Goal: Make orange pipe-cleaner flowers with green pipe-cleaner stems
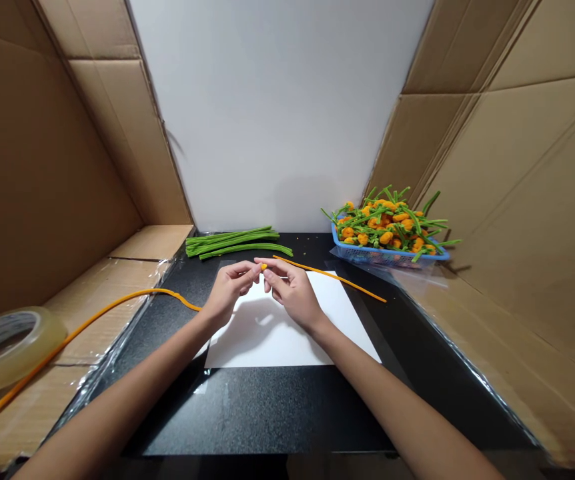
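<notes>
My left hand (233, 288) and my right hand (290, 288) meet above a white sheet of paper (292, 340). Between their fingertips is a small orange piece (264, 267), pinched from both sides; most of it is hidden by the fingers. A long orange fuzzy stem (117, 305) runs from beside my left wrist out over the cardboard on the left. Just beyond my right hand, another orange stem (335, 275) lies slanting across the paper's top edge.
Green fuzzy stems (237, 241) lie bundled at the back. A blue basket (392, 255) at the back right is heaped with orange and green pieces (386, 223). At the left sits a tape roll (50, 333). Cardboard walls (527, 200) flank the black table (267, 413).
</notes>
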Tool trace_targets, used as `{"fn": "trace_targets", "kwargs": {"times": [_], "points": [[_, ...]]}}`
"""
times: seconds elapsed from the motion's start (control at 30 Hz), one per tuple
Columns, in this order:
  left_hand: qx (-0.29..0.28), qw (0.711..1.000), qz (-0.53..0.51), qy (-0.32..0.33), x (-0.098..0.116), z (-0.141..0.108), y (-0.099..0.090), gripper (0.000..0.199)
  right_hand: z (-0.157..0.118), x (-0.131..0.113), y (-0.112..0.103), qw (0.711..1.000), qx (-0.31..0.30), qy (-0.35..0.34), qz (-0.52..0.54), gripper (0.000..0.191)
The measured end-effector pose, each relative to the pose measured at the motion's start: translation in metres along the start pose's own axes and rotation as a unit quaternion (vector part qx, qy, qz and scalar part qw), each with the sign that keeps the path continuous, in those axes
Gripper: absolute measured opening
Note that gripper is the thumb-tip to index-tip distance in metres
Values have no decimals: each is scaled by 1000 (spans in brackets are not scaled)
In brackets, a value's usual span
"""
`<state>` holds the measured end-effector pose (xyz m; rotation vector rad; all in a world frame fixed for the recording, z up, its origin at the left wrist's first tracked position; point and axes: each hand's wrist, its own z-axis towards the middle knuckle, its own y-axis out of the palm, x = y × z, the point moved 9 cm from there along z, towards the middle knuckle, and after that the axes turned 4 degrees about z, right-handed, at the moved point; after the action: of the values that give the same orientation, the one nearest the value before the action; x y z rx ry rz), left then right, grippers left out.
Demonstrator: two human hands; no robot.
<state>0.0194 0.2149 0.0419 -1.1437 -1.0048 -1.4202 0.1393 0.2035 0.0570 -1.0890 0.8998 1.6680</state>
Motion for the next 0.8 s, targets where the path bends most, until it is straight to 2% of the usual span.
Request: {"fn": "trace_targets", "kwargs": {"times": [0.1,0.23,0.37,0.43,0.53,0.8], "points": [[8,999,26,31,8,0,-2,38,0,9,6,993,-36,62,95,41],[19,994,63,83,20,-3,-1,39,-2,15,11,984,-47,97,142,44],[-5,994,72,86,21,-2,2,39,-1,14,6,992,-27,75,100,42],[-32,993,87,80,20,0,3,41,2,9,0,997,-11,47,56,36],[-42,989,126,71,19,4,-3,43,5,3,-8,1000,7,15,5,26],[-115,971,203,52,0,12,-4,41,7,12,-13,999,-14,46,-3,28]]}}
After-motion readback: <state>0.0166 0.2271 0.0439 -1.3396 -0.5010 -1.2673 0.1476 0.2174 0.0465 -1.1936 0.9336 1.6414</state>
